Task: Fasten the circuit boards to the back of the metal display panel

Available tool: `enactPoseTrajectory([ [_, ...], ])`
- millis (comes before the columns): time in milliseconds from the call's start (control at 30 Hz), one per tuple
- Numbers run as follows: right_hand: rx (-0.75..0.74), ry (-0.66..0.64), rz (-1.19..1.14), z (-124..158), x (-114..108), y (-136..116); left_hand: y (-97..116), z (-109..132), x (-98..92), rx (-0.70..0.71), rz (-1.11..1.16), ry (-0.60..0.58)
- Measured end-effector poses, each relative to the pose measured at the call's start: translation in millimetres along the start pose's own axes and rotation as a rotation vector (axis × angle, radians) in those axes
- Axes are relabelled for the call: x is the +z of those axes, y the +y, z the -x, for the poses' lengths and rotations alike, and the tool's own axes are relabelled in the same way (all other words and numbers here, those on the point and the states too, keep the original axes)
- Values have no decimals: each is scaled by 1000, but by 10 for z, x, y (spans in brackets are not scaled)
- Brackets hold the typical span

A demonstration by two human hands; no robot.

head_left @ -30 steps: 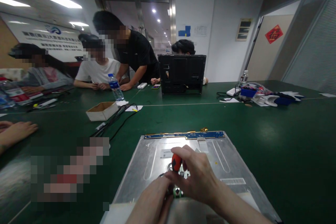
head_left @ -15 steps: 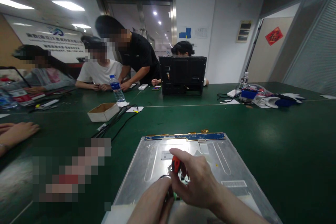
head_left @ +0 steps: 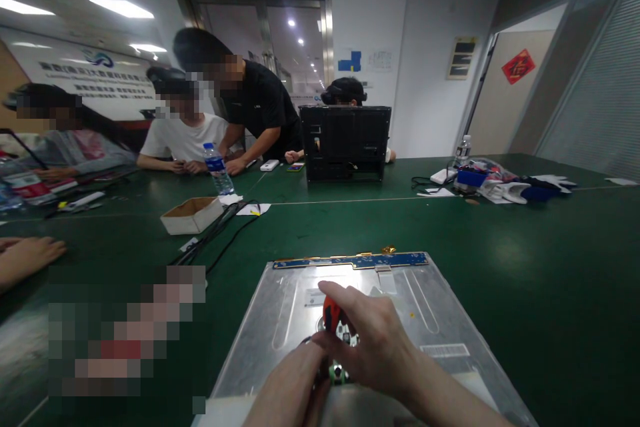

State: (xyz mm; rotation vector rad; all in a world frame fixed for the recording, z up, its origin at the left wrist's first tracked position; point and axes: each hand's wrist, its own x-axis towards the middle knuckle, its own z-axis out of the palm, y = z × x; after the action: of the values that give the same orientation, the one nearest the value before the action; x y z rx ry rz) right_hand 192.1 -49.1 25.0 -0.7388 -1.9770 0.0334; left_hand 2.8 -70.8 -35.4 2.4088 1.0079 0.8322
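Observation:
My right hand (head_left: 380, 340) is closed around the red-and-black handle of a screwdriver (head_left: 330, 312), which points down; its tip is hidden. Close beneath it, my left hand (head_left: 293, 377) is curled beside a small green circuit board (head_left: 339, 375), with its fingertips and whatever they grip out of sight. Both hands are over a silvery metal display panel (head_left: 260, 330) lying flat on the table. Along its far edge runs a narrow blue circuit strip (head_left: 345, 261), and a barcode label (head_left: 444, 350) shows to the right.
On the green table (head_left: 525, 267) stand an open cardboard box (head_left: 193, 215), black cables (head_left: 220, 230) and a water bottle (head_left: 218, 170). An upright black casing (head_left: 347, 143) stands across from me. Gloves and bags (head_left: 505, 183) lie at the right. Several people sit or stand around.
My right hand and the screwdriver handle have turned slightly, and the thumb has come down nearer my left hand. The whole view has shifted a little. The panel stays in place.

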Motion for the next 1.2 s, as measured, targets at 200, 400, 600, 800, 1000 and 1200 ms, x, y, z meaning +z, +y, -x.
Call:
enactPoseTrajectory([
  [200, -9, -1, -28, 24, 41, 11, 45, -29, -15, 14, 15, -18],
  [400, -3, 62, -20, 43, 51, -28, 106, -50, -31, 21, 16, 6],
  [600, -15, 33, -22, 15, 29, -21, 42, -34, 1, 60, -20, 20],
  [800, -6, 13, -48, -17, 10, -8, -9, -6, 34, 62, -42, 15],
  [1000, -20, -10, -74, -9, 1, -37, 35, -9, -6, 23, 9, -20],
  [1200, -1, 3, -57, 24, 36, -29, -5, 7, 4, 14, 21, -35],
])
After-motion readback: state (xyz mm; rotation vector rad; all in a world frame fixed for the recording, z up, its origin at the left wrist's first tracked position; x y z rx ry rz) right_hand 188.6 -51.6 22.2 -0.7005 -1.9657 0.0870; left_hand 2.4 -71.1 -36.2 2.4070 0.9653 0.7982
